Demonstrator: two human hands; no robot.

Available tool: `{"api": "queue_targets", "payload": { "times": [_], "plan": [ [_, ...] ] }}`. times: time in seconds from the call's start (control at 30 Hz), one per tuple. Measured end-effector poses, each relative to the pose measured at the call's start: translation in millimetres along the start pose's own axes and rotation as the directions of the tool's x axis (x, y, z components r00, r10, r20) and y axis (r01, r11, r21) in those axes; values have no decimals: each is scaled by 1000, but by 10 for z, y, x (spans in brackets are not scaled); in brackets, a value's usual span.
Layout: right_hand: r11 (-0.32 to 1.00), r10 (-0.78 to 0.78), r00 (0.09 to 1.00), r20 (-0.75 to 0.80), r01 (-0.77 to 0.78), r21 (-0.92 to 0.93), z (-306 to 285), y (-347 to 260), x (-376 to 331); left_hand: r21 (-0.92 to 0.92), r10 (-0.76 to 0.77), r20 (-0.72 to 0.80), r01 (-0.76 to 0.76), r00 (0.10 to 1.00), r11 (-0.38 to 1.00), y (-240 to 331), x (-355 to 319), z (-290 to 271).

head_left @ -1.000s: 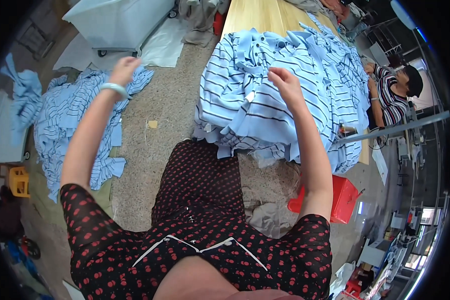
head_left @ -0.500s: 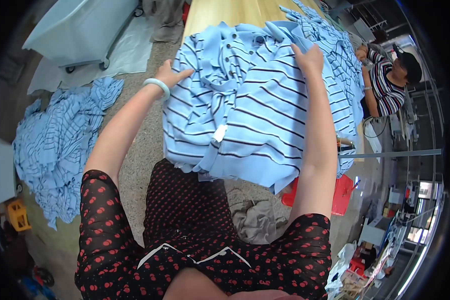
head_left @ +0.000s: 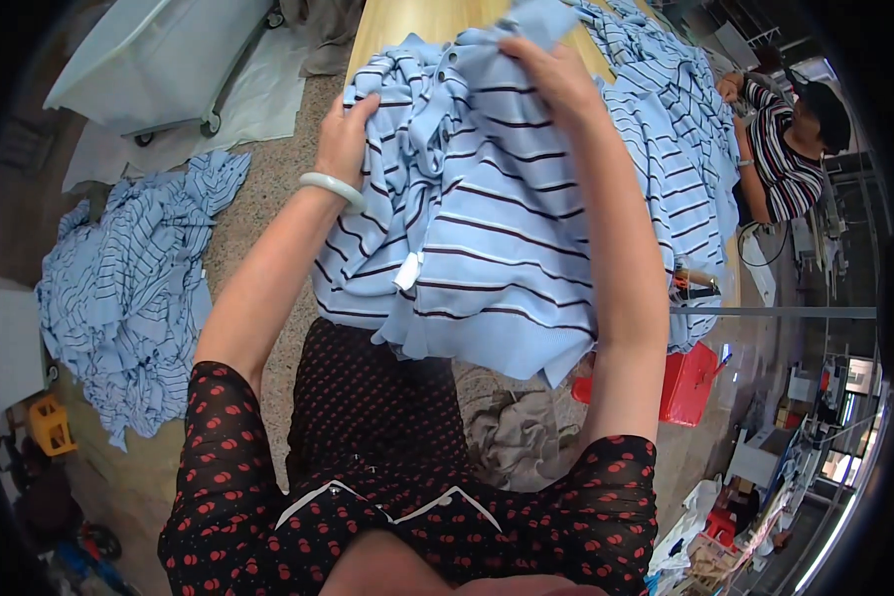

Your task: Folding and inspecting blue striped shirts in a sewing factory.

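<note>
Rel. to shirt [head_left: 507, 228]: gap over floor [head_left: 253, 214] at 9 o'clk; cart [head_left: 154, 74] blocks 10, clothes pile [head_left: 687, 179] 3, bar [head_left: 795, 312] approx. 4.

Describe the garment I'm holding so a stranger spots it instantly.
Find the wooden table, top centre. At its near end is a pale blue, dark-striped garment. Unlike the striped heap at left, it's gripped by the left hand and right hand.

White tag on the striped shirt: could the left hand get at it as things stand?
Probably yes: the tag lies uncovered on the shirt and nothing visible blocks the left hand, though that hand, holding the shirt's side, would likely have to let go first.
</note>
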State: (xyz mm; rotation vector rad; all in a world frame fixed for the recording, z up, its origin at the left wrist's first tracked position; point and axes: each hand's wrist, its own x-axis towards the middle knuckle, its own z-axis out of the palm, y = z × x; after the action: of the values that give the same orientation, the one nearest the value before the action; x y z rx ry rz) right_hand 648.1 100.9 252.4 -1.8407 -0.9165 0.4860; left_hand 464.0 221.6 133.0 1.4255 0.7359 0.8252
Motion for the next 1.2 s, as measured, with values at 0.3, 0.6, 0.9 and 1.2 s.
{"api": "queue_targets", "payload": {
  "times": [0.3,0.6,0.9,1.2],
  "plan": [
    [986,-166,943,288,169,15,1410,11,-408,-592,-270,333,423,903,686,47,-422,-117],
    [931,160,872,462,22,-364,772,183,-128,-666,-369,335,495,867,558,-204,-249,-80],
    [956,-224,788,574,292,-28,1192,-167,-1059,-787,-163,439,466,883,404,382,-978,-563],
    [970,-188,949,251,139,199,645,-489,-2344,-766,-144,321,346,936,542,1256,-2249,-276]
  ]
}}
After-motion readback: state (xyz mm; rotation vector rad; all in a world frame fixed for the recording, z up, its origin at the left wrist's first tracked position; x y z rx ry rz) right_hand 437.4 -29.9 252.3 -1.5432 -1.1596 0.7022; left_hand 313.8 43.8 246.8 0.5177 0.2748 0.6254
